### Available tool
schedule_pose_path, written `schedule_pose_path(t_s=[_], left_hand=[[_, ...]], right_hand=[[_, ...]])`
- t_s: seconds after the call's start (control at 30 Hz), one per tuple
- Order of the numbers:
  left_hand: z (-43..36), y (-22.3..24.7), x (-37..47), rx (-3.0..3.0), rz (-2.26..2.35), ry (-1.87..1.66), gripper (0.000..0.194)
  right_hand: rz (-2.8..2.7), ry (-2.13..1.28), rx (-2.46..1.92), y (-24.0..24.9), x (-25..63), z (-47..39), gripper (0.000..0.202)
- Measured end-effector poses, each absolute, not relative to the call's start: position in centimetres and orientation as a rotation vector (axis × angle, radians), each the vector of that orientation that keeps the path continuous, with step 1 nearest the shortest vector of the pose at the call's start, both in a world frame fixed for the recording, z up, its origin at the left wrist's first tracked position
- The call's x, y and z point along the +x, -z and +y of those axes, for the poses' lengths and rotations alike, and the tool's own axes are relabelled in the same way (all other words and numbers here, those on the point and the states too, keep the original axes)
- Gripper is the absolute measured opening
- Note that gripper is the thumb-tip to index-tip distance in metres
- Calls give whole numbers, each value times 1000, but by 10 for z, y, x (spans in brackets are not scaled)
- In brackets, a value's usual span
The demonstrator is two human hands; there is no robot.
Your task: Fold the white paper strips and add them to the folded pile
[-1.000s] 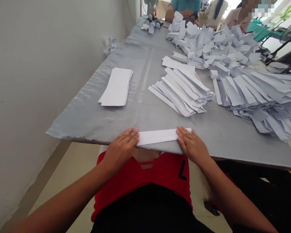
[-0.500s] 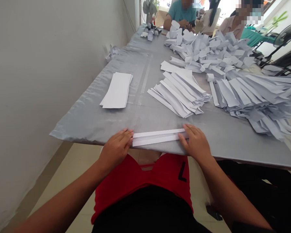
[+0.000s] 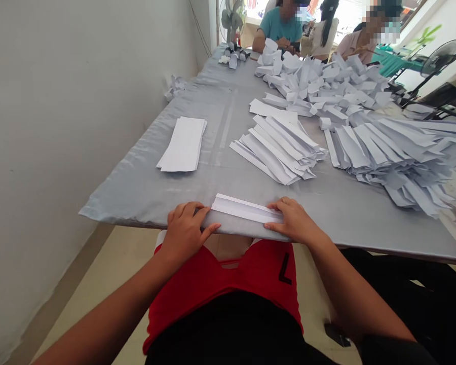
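A white paper strip (image 3: 243, 208), its long edges folded in, lies slightly slanted along the table's front edge. My right hand (image 3: 292, 219) grips its right end, thumb on the near edge and fingers on the far edge. My left hand (image 3: 188, 228) rests at the table edge by the strip's left end, thumb and fingers apart, holding nothing. Beyond the strip lies a pile of folded paper strips (image 3: 279, 149). To the left sits a neat stack of flat white paper sheets (image 3: 182, 144).
A larger heap of folded strips (image 3: 391, 152) covers the table's right side, with a mound of loosely folded papers (image 3: 319, 81) behind it. Small black-and-white items (image 3: 233, 56) lie at the far end. A wall (image 3: 79, 101) runs along the left. Several people sit beyond the table.
The strip has turned, its left end swinging away from me and its right end coming nearer. My left hand has come off the strip and spread its thumb; my right hand has shifted left and nearer.
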State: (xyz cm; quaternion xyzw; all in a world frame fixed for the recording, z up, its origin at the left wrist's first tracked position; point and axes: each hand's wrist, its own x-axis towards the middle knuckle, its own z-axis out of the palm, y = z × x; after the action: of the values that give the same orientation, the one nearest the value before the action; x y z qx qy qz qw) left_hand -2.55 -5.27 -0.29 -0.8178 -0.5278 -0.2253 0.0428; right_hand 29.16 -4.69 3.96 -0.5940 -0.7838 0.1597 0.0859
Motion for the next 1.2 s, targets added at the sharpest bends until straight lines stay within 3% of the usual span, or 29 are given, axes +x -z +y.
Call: schedule_pose_path(t_s=[0.23, 0.4, 0.53, 0.73, 0.97, 1.2], left_hand=[[-34, 1, -13, -2561, -1818, 825, 45], [-17, -11, -8, -2588, -2238, 1345, 60], [-7, -25, 7, -2620, -2477, 1869, 75], [2, -35, 29, -2628, -2244, 2395, 44], [1, -33, 41, -3123, -2243, 1934, 39], [-1, -21, 40, -3078, -2198, 1759, 37]], right_hand=[[-2193, -664, -1834, -53, 275, -46, 27], [-2033, -878, -1733, -53, 264, -55, 46], [-1951, -1020, -1579, -50, 246, -59, 44], [-1943, -1202, -1492, -48, 223, -56, 46], [-1585, -1110, -1311, -35, 220, -14, 32], [-1529, -1183, -1249, -19, 222, -8, 33]])
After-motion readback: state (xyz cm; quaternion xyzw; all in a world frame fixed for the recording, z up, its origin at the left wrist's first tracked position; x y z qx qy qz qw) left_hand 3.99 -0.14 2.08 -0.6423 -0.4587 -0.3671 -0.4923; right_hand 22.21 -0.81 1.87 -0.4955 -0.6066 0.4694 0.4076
